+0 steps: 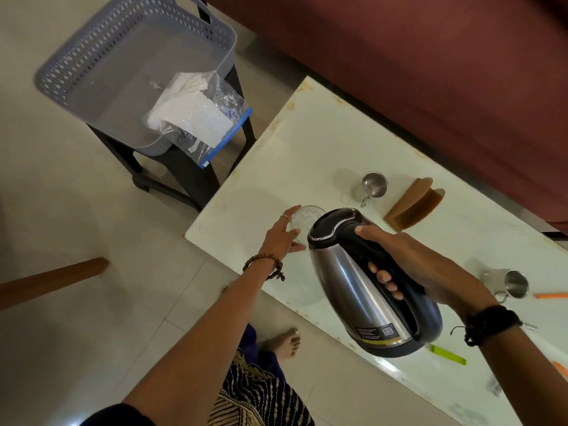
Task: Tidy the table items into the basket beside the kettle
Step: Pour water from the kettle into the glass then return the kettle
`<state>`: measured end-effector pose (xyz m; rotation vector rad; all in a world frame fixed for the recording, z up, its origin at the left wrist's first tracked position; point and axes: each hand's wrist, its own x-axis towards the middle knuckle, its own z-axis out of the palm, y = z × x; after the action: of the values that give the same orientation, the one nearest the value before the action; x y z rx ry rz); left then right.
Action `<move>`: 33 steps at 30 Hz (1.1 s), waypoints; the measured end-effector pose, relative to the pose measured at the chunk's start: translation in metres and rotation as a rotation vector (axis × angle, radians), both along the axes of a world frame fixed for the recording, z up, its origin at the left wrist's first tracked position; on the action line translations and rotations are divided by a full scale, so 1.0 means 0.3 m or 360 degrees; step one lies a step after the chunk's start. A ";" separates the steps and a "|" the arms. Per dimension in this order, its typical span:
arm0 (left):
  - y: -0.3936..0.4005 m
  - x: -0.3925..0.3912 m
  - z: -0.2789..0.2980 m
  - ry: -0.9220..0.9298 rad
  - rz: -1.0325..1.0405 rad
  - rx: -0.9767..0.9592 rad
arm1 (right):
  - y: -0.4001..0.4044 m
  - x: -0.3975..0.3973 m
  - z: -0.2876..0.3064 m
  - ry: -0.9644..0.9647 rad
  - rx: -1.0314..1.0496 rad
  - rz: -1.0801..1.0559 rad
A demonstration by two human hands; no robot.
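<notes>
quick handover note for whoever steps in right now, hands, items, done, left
Right hand: gripping the kettle by its handle, held tilted above the table.
Left hand: wrapped around the glass at the table's near corner.
Basket: on a dark stand beside the table, holding only a plastic bag that hangs over its rim.
Done: the bag is in.
Left: glass, upright steel cup, steel cup lying on its side, brown holder, green clip, and orange pieces at the right edge.

Silver-and-black kettle (362, 281), grey lattice-patterned basket (101, 47) (blue-edged clear bag (212, 118) inside), white table (322, 142).
</notes>
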<state>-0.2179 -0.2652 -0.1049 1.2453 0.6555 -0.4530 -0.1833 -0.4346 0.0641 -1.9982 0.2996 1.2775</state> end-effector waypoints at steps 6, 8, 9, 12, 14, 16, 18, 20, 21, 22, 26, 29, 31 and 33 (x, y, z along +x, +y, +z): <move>0.001 0.004 -0.002 -0.0007 -0.0017 0.0037 | 0.020 0.002 0.003 -0.0021 -0.0026 -0.0024; 0.001 0.002 -0.003 -0.0004 -0.0008 0.0021 | 0.015 0.002 0.007 -0.0006 -0.0016 -0.0050; 0.000 0.001 -0.004 -0.0002 -0.0004 0.0012 | 0.010 0.001 0.009 0.0003 -0.0011 -0.0066; -0.004 0.001 -0.010 -0.0008 0.0006 0.0016 | -0.002 -0.004 0.013 0.0017 -0.0011 -0.0087; -0.008 0.003 -0.013 -0.0015 0.0004 0.0039 | -0.006 -0.008 0.014 0.0023 -0.0016 -0.0087; -0.008 0.003 -0.016 -0.0021 0.0006 0.0042 | -0.007 -0.012 0.014 0.0020 -0.0016 -0.0094; -0.006 0.000 -0.017 -0.0025 0.0012 0.0045 | -0.008 -0.013 0.015 0.0018 -0.0011 -0.0100; -0.005 -0.001 -0.015 -0.0025 0.0004 0.0046 | -0.010 -0.013 0.017 0.0022 -0.0009 -0.0105; -0.005 -0.001 -0.014 -0.0027 -0.0002 0.0049 | -0.012 -0.012 0.017 0.0025 -0.0010 -0.0107; -0.007 -0.002 -0.015 -0.0029 -0.0004 0.0053 | -0.015 -0.013 0.017 0.0026 -0.0013 -0.0110; -0.006 -0.002 -0.019 -0.0034 0.0023 0.0039 | -0.016 -0.018 0.018 0.0009 -0.0013 -0.0095; -0.005 -0.003 -0.018 -0.0031 0.0021 0.0049 | -0.015 -0.017 0.019 0.0000 -0.0007 -0.0099; -0.005 -0.003 -0.019 -0.0033 0.0018 0.0046 | -0.014 -0.016 0.021 0.0001 -0.0006 -0.0101; -0.004 -0.002 -0.019 -0.0024 0.0024 0.0037 | -0.015 -0.016 0.026 0.0004 -0.0005 -0.0104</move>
<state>-0.2186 -0.2664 -0.1107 1.2640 0.6586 -0.4239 -0.1883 -0.4392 0.0718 -1.9733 0.3654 1.2392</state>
